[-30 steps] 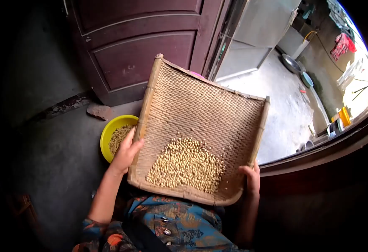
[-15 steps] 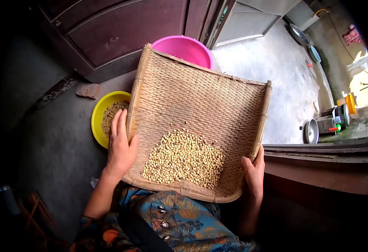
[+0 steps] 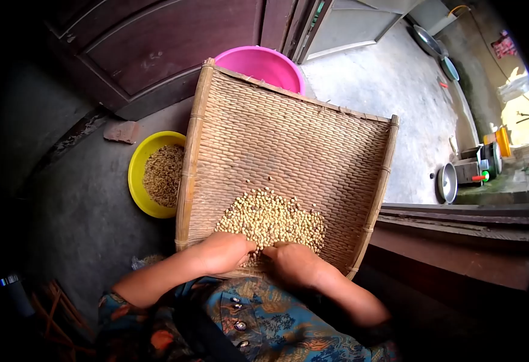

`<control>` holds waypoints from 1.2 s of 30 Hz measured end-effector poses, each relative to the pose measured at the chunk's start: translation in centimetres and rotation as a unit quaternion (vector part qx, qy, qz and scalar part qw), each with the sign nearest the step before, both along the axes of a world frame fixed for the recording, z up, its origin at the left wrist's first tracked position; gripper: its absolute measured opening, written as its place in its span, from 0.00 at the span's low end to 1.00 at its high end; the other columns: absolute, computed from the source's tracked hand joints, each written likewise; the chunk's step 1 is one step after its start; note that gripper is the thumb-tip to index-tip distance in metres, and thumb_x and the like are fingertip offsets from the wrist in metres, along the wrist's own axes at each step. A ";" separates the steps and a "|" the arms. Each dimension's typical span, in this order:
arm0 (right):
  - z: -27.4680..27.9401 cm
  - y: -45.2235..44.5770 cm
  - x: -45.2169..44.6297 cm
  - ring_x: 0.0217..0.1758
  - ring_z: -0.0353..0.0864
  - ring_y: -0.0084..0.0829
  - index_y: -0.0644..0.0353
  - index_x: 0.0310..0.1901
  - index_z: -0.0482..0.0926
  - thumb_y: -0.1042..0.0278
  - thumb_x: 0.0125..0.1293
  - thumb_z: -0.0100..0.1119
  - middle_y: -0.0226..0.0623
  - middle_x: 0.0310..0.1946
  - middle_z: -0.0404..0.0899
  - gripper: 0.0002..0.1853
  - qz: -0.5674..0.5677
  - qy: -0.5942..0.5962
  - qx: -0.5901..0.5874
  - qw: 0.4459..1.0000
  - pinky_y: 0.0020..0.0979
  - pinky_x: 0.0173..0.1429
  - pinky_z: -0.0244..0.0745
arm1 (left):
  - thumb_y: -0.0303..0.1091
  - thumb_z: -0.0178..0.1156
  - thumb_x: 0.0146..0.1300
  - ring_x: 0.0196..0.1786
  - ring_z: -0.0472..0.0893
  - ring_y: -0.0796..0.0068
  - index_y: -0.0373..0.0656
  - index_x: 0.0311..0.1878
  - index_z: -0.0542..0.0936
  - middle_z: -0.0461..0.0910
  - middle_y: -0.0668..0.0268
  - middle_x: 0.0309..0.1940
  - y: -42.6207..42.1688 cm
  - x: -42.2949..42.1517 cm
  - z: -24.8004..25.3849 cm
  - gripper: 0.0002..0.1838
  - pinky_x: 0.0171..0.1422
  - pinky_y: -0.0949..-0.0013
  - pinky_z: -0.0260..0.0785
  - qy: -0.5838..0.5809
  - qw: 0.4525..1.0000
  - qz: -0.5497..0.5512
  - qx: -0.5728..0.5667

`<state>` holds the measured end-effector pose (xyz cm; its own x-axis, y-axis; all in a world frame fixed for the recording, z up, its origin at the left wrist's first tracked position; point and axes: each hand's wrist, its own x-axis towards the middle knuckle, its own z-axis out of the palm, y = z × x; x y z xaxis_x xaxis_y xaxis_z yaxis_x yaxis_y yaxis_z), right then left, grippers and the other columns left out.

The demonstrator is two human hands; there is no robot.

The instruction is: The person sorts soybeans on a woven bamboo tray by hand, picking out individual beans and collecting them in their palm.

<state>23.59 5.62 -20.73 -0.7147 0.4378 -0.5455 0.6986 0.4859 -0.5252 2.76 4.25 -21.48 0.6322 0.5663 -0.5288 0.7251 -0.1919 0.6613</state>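
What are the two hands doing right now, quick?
Left hand: fingers curled in at the beans; can't tell if it grips any.
Right hand: same, fingers curled at the beans, grip unclear.

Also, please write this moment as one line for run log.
left hand: at pale seeds | right hand: at pale seeds | pale seeds: heaped, near end of woven tray | yellow bowl: beside tray | pink basin: beyond tray

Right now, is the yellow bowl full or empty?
Partly full: the yellow bowl holds brown grains, with bare yellow wall showing around them.
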 end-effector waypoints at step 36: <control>2.8 1.1 3.8 0.55 0.73 0.43 0.59 0.47 0.80 0.70 0.62 0.54 0.45 0.50 0.74 0.12 0.031 -0.059 0.206 0.976 0.46 0.56 0.68 | 0.27 0.58 0.63 0.65 0.69 0.55 0.40 0.58 0.77 0.71 0.52 0.61 2.3 -2.1 3.1 0.19 0.71 0.57 0.60 -0.067 0.980 0.095 0.163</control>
